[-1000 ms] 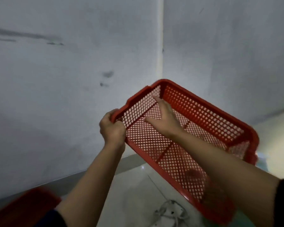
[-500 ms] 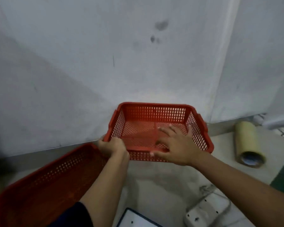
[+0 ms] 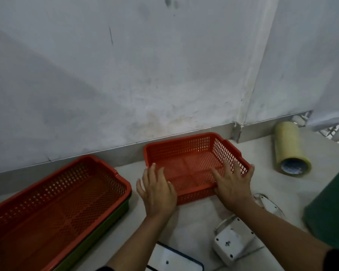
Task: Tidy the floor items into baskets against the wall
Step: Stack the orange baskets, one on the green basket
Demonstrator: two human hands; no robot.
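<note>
Small red basket (image 3: 186, 153) on the floor (image 3: 200, 218), back wall close to the skirting (image 3: 125, 151) of the grey wall (image 3: 125, 75), nothing visible inside through the mesh. Left hand (image 3: 157, 192) at its near left corner, fingers straight and spread, palm down; contact with the rim hard to judge. Right hand (image 3: 232, 184) over the near right corner, fingers spread flat across the rim and side mesh, not curled round anything. Both hands apart, one per corner, neither gripping.

To the left, a longer red basket (image 3: 53, 200), nested in a green one (image 3: 98, 233) whose edge shows beneath it; set at an angle to the wall, just beside the small one but not touching. To the right, a tape roll (image 3: 290, 149) lying on its side near the corner of the walls, open end toward the camera. Near the right forearm, a white box (image 3: 229, 243) with small holes and a cord. At the bottom edge, a white panel (image 3: 172, 259) with dark rim, partly cut off. At far right, a blurred green thing (image 3: 333, 208), identity unclear.
</note>
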